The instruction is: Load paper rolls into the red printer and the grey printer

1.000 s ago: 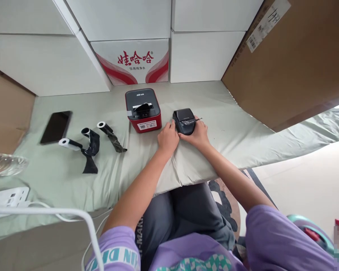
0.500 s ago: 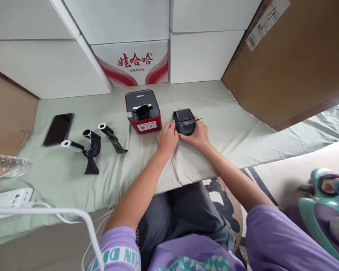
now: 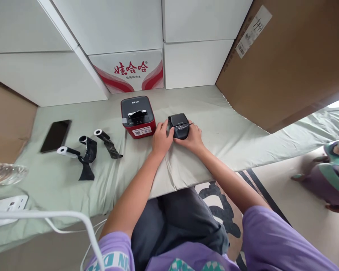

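Both hands are on one small device on a counter (image 3: 231, 131) draped in pale green cloth. The left hand (image 3: 161, 138) is cupped against the left side of the small black label printer (image 3: 178, 125), fingers curled around its near corner. The right hand (image 3: 192, 137) wraps the right side and front, thumb on the top edge. Each hand is partly closed around the casing rather than clenched; how hard either one presses cannot be read.

The printer stands just right of a larger red-and-black printer (image 3: 138, 121), close beside it but apart, near the counter's front edge.

Handling, as a judgement: a rigid plastic shell, compact and probably light, small enough for two hands to enclose. Smooth matt sides could slip on the loose cloth, so gripping both flanks low down looks like the sound hold. The lid seam and the thin dark strip (image 3: 190, 124) poking out on the right seem the delicate parts; best kept away from the squeeze.

Looks: black all over, rounded corners, a flat lid panel on the upper face, and a lighter patch on the front between the thumbs, too small to read.

Also about: three white-cored rolls with black ribbon (image 3: 88, 150) trailing loose to the left, a dark smartphone (image 3: 55, 135) lying flat beyond them, a white power strip (image 3: 7, 205) at the near left, and a printed red-and-white carton (image 3: 130, 70) against the back.
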`<state>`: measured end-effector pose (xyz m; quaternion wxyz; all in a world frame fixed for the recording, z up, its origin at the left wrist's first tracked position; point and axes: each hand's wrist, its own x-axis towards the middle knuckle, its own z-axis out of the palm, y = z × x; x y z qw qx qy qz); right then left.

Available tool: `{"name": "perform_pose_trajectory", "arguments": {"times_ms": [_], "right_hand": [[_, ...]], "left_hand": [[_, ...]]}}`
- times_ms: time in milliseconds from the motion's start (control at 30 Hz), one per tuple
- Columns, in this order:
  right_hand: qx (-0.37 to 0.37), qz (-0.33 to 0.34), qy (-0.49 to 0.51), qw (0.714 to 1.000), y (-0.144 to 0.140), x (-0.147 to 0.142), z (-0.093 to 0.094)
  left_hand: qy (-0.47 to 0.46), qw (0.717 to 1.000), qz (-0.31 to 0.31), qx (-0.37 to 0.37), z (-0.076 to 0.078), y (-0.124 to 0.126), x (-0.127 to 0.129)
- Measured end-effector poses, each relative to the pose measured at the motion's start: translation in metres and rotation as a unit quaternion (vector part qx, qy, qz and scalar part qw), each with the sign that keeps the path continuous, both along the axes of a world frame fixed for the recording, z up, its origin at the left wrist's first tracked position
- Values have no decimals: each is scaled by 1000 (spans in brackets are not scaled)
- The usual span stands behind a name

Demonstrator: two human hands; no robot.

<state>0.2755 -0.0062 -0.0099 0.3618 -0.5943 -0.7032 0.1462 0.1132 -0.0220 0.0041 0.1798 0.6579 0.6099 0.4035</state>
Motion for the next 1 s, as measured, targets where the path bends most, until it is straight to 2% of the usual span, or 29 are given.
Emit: {"name": "perform_pose_trajectory", "arguments": {"times_ms": [100,200,300,433,600,800,1000], "right_hand": [[-11,4,3,1000,0,0,3],[-25,16,11,999,0,2,5],[-33,24,18,999,0,5,5],[-31,27,13,999,1,6,5],[-37,36,9,999,1,7,7],[-37,35,-4,999,1,8,9],[-42,34,-2,999,2,8,8]], "left_hand": [[-12,996,-87,10,6,19,-9],[16,982,-178,-59,20,40,-19],[30,969,-222,-102,35,56,-23],[81,960,-241,-116,54,65,-21],[221,935,-255,-110,66,60,-18],[329,907,-249,-78,66,49,-18],[362,902,-232,-50,58,45,-13]]}}
